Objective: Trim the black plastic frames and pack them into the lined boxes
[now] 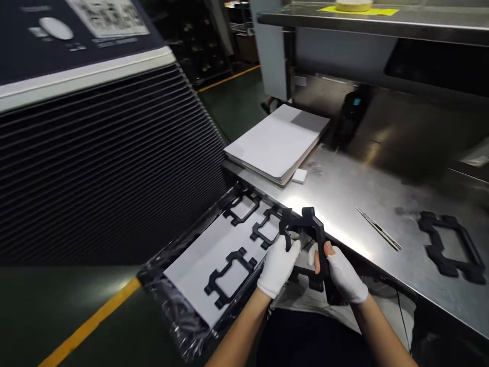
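Both of my hands wear white gloves and hold one black foam frame (307, 224) upright over the front edge of the steel table (344, 193). My left hand (278, 265) grips its left side, fingers closed round it. My right hand (342, 272) pinches its right side, bare thumb tip showing. Just left of my hands a white sheet (198, 260) lies on a black plastic-lined tray, with three more black frames (229, 275) laid flat on it.
A stack of white sheets (277, 142) and a small white block (299, 176) sit at the table's back left. Metal tweezers (378, 228) and another black frame (451, 247) lie to the right. A dark ribbed machine (103, 163) stands at left, beside a yellow floor line (91, 321).
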